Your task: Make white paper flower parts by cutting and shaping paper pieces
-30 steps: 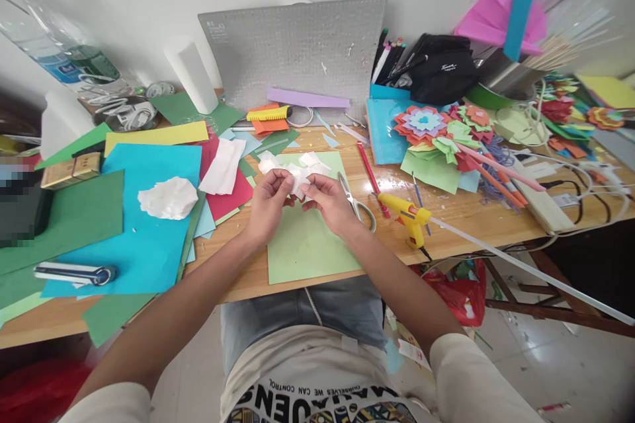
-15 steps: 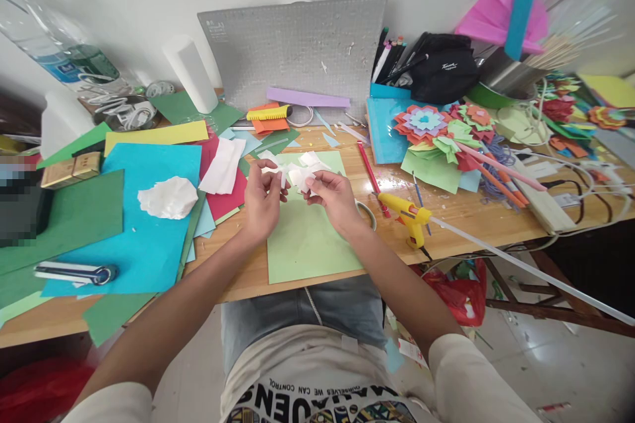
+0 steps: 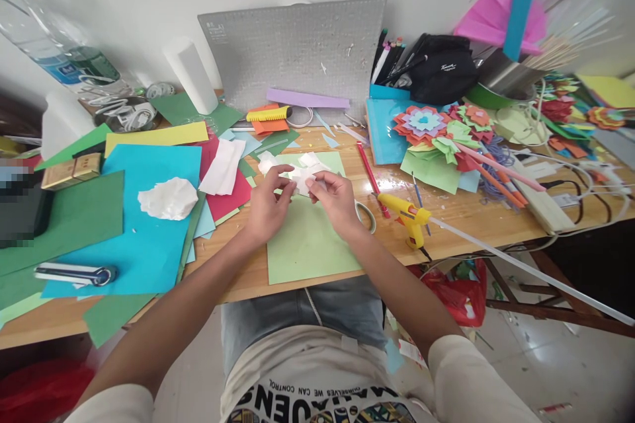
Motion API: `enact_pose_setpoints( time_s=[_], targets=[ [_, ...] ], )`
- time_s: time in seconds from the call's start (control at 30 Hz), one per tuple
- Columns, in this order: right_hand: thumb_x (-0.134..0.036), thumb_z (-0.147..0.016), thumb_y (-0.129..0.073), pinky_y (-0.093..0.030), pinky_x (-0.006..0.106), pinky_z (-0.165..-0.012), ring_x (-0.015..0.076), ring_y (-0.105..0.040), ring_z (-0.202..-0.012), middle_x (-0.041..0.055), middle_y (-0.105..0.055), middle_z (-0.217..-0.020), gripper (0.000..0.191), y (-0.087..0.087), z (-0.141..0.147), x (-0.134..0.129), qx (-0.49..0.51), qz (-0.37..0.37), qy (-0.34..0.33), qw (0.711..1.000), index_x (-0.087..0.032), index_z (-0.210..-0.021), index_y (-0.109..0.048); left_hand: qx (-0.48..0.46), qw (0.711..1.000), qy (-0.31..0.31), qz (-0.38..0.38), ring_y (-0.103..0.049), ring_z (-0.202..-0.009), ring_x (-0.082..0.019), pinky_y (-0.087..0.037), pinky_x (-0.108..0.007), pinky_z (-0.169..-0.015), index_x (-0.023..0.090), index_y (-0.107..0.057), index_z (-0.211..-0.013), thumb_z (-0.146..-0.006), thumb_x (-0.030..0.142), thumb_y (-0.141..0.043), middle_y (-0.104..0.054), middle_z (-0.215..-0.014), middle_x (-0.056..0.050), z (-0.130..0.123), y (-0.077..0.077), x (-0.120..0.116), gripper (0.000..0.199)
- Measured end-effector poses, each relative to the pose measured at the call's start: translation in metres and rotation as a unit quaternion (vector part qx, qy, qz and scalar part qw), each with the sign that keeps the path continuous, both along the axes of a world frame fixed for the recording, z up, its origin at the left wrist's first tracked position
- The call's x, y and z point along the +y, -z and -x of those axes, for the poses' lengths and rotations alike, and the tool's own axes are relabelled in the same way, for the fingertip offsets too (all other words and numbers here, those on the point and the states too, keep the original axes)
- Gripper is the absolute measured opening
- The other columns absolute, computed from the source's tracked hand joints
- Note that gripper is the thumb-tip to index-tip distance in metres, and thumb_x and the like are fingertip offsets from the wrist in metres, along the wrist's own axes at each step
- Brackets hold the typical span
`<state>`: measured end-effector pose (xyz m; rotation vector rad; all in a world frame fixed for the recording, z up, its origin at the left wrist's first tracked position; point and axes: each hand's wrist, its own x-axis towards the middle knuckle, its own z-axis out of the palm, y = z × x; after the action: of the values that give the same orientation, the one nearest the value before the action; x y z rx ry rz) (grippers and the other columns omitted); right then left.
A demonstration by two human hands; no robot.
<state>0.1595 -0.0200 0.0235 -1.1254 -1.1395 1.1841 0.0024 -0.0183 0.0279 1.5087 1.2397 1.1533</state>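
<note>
A small white piece of tissue paper (image 3: 301, 178) is pinched between the thumb and fingers of my right hand (image 3: 336, 201). My left hand (image 3: 270, 205) is close beside its left edge, fingers curled and the thumb apart from the index finger. I see nothing held in it, though its lower fingers are partly hidden. More white tissue pieces (image 3: 266, 162) lie just beyond my hands. Below them, a light green paper sheet (image 3: 312, 244) rests on the wooden table.
To the left are a crumpled white tissue (image 3: 167, 198) on blue paper (image 3: 149, 251), a folded white tissue (image 3: 222, 165) and a utility knife (image 3: 74, 273). A yellow glue gun (image 3: 409, 215), tape roll (image 3: 366, 217) and red pen (image 3: 373, 178) lie right. Paper flowers (image 3: 424, 122) stand farther right.
The bit of white tissue between my left thumb and index finger no longer shows there, and those fingers have parted. My left hand has shifted slightly right, toward the piece in my right hand.
</note>
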Motion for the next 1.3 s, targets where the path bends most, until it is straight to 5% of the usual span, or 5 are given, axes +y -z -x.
enact_pose_setpoints(
  time_s=[0.4,0.67,1.1,1.3],
  targets=[
    [-0.048,-0.073,-0.078,-0.047,0.028,-0.057,0.0119,-0.053,-0.057,-0.0012,-0.063,-0.067,0.033,0.009,-0.002,0.006,-0.003,-0.004,-0.011,1.0,-0.02,-0.09,-0.076,-0.167,0.978,0.047,0.118,-0.062,-0.071,-0.011,-0.054,-0.025,-0.074,0.021,-0.061,-0.093,-0.081,0.046,-0.072,-0.066,-0.076,0.001,0.002,0.004,0.012,0.03],
    [-0.043,-0.076,-0.077,-0.048,0.027,-0.062,0.0112,-0.053,-0.066,0.0012,-0.072,-0.092,0.039,0.006,-0.001,0.001,-0.013,-0.026,-0.053,0.998,-0.025,-0.111,-0.076,-0.201,0.966,0.068,0.147,-0.064,-0.078,-0.012,-0.054,-0.025,-0.075,0.02,-0.07,-0.091,-0.077,0.045,-0.078,-0.069,-0.086,-0.001,0.003,-0.002,0.008,0.03],
    [-0.047,-0.071,-0.079,-0.044,0.026,-0.058,0.0115,-0.052,-0.059,-0.0021,-0.06,-0.064,0.031,0.001,-0.001,0.001,-0.046,-0.003,-0.008,0.999,-0.019,-0.081,-0.071,-0.217,0.967,0.042,0.123,-0.065,-0.082,-0.013,-0.055,-0.027,-0.079,0.019,-0.063,-0.087,-0.078,0.042,-0.076,-0.069,-0.087,-0.001,0.0,0.003,0.009,0.028],
    [-0.04,-0.07,-0.081,-0.045,0.025,-0.057,0.0099,-0.053,-0.057,-0.0034,-0.06,-0.063,0.025,0.006,-0.002,0.003,0.021,0.017,-0.018,0.999,-0.02,-0.079,-0.069,-0.172,0.981,-0.047,0.082,-0.061,-0.074,-0.011,-0.054,-0.025,-0.072,0.019,-0.06,-0.087,-0.079,0.04,-0.072,-0.064,-0.079,0.001,0.003,0.005,0.014,0.025]
  ],
)
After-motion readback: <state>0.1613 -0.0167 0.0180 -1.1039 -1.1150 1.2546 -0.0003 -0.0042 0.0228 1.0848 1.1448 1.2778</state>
